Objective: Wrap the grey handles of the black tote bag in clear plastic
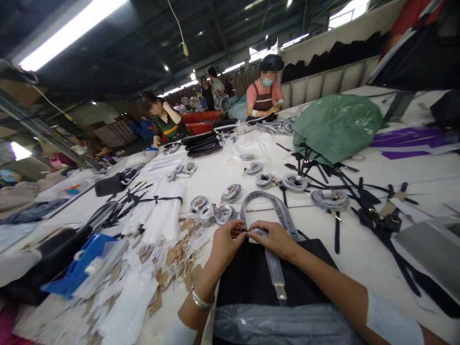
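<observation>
Both hands were together in the head view I was watching remotely. The left hand (224,244) and the right hand (275,239) met fingertip to fingertip, each pinched on the wrapped handle (270,207) of a black bag (247,280). The bag lay flat at the near edge of the white table (362,251), directly in front of me. Its handle, sleeved in clear plastic, arched away from my fingers and ran back down the bag's front under my right hand. Just beyond the handle lay coiled grey straps (230,192), scattered across the middle of the table. To the right of them, loose black straps (373,211) were spread out. A green plastic bag (336,125) was heaped farther back on the right. Left of the bag, paper tags (168,258) were piled beside a blue holder (77,268). At the far end, two co-workers (268,91) sat bent over the table.
</observation>
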A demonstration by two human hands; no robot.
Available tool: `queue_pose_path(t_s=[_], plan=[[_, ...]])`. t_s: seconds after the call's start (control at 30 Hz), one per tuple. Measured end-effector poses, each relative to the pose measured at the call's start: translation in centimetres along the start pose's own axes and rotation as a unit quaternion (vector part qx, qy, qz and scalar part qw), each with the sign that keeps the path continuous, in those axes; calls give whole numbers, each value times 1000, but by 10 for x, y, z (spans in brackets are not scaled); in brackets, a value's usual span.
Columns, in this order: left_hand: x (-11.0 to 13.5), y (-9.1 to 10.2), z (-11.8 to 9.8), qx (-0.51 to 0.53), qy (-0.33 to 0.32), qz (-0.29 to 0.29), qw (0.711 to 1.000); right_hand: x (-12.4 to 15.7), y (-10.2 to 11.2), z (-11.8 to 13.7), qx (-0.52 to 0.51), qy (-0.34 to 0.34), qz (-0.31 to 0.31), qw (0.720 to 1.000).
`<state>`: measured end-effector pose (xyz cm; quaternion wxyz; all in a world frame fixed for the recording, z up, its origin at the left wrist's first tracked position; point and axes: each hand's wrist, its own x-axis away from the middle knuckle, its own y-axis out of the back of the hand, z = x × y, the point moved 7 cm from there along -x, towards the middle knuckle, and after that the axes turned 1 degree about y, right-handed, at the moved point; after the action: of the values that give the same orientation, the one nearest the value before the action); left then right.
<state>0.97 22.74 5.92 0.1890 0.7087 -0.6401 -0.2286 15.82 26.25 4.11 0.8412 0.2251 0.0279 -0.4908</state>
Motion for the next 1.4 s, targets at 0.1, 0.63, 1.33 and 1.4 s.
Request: queue_pose_path(t_s=[0.1,0.63,1.33,1.4], plan=[[1,-3,-2,-10,-8,20,1000,0,-2,-6,-5,-22,-10,1000],[15,-2,-20,-27,9,-53,998,4,-9,-9,10,-7,-65,998],[90,40,-44,-130,-63,54,988,5,-11,-5,103,41,-21,994],[119,39,-37,-121,-11,109,987,5,-11,3,135,75,-33,987]])
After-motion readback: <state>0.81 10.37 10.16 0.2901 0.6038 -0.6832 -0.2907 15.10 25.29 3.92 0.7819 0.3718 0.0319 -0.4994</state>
